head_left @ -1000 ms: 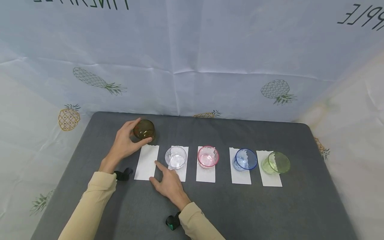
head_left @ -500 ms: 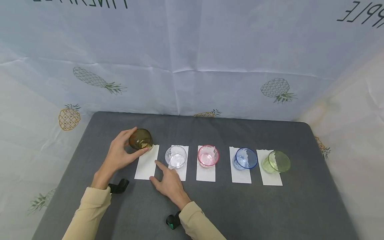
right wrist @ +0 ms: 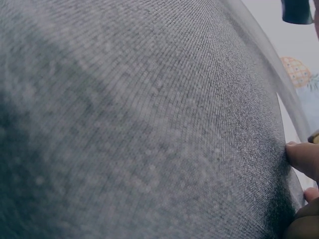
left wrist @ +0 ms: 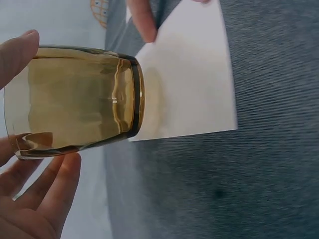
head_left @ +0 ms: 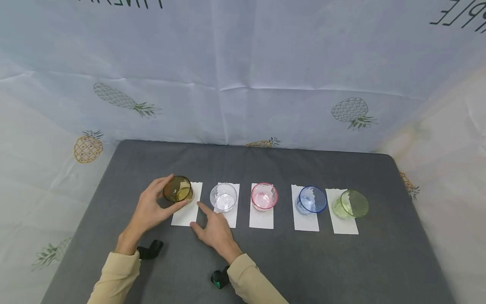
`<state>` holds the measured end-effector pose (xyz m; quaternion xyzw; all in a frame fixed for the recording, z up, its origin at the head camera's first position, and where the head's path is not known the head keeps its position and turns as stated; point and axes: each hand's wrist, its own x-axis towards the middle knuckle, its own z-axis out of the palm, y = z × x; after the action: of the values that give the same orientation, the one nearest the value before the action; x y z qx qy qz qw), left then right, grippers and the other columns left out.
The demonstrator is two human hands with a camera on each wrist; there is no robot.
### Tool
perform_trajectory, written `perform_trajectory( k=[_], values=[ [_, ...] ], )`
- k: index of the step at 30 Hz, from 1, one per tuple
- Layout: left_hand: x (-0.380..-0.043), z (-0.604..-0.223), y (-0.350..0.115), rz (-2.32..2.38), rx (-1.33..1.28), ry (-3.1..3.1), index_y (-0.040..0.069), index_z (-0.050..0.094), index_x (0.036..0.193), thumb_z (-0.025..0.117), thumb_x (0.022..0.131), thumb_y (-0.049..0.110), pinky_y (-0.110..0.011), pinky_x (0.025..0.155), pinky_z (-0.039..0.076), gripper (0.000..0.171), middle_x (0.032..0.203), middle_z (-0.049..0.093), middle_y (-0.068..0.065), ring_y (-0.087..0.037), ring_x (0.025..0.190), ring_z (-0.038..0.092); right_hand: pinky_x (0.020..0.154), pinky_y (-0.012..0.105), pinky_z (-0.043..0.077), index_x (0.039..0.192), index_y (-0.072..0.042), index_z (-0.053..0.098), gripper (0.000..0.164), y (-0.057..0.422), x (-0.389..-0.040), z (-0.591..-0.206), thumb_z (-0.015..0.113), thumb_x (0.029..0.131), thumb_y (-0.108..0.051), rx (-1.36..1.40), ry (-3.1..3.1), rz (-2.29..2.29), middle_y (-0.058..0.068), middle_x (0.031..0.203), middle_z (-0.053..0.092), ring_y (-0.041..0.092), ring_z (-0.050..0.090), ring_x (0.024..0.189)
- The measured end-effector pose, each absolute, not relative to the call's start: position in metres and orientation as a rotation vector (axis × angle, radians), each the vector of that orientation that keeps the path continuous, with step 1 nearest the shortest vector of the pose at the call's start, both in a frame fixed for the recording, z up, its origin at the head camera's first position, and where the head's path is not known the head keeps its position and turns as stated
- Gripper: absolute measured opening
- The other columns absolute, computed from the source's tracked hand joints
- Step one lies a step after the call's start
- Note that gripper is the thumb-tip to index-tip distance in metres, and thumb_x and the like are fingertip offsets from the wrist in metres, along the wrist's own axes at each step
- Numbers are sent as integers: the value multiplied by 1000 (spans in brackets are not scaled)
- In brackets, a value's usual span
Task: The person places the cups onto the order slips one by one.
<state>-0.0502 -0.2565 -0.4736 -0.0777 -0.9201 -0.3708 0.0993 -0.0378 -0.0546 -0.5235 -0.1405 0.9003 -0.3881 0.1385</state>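
My left hand grips an amber glass tumbler between thumb and fingers, over the upper part of the leftmost white paper slip. In the left wrist view the amber tumbler has its base toward the paper, with a gap showing between them. My right hand rests at that slip's right edge, index finger and thumb extended and their tips at the paper. Only a few of its fingertips show at the right of the right wrist view.
To the right, a clear glass, a pink glass, a blue glass and a green glass stand in a row on white slips. A pineapple-print cloth hangs behind the grey table.
My left hand has brought the amber tumbler toward me, from behind the leftmost slip to over its upper part. The right hand has stayed at the slip's edge.
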Motion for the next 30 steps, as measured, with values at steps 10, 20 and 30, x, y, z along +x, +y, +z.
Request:
perform_trajectory(
  k=[10,20,30],
  values=[
    [-43,-483,-255,-1105,-211,-2728,-6,51,145,90,75,14,-66,88,56,82,136,57,-28,-47,119,60,41,18,24,149,-21,55,61,-54,-39,-523,76,92,-34,-400,2592,-1126,-11,51,36,0,26,42],
    [-43,-485,-254,-1135,-202,-2717,-5,51,146,90,76,14,-66,89,55,82,137,56,-26,-46,122,59,42,18,24,148,-21,56,61,-54,-39,-524,76,92,-34,-405,2591,-1133,-10,52,38,0,28,44],
    [-43,-486,-247,-1156,-145,-2714,0,52,147,87,80,16,-67,90,54,77,139,57,-26,-47,124,58,48,18,35,145,-19,59,59,-53,-39,-524,78,90,-33,-423,2632,-1130,9,70,72,4,39,51]
  ],
)
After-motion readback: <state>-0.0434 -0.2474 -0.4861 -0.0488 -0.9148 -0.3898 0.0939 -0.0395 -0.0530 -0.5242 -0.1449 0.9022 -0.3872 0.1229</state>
